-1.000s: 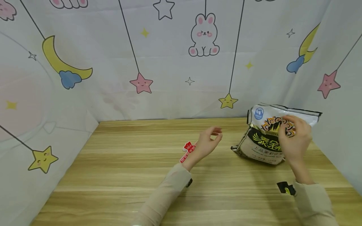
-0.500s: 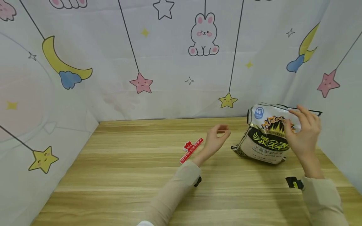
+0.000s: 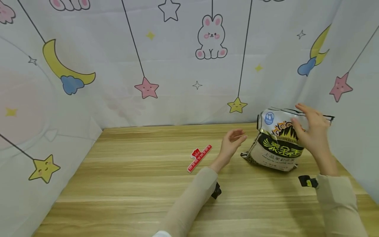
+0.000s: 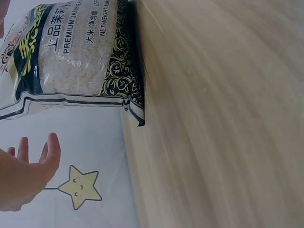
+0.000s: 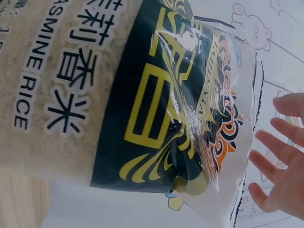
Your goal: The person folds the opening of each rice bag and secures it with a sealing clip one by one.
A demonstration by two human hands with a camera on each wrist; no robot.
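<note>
A bag of jasmine rice (image 3: 278, 149) stands on the right side of the table, its silver top leaning back and its lower part plump with grain. My right hand (image 3: 316, 133) is at the bag's upper right, thumb apart from the raised fingers. The right wrist view has these fingers (image 5: 280, 154) spread beside the bag's top edge, gripping nothing. To the left of the bag hovers my left hand (image 3: 231, 144), fingers loosely bent and nothing in them. In the left wrist view this hand (image 4: 26, 178) is apart from the bag's side seam.
A red clip (image 3: 199, 158) with a piano-key pattern lies on the wooden table (image 3: 133, 184), left of my left hand. White cloth (image 3: 177, 65) printed with stars, moons and a rabbit hangs behind the table and along both sides.
My right hand has moved from the front of the bag up towards its top right, its fingers opening out. My left hand has shifted right, nearer the bag, uncovering the red clip.
</note>
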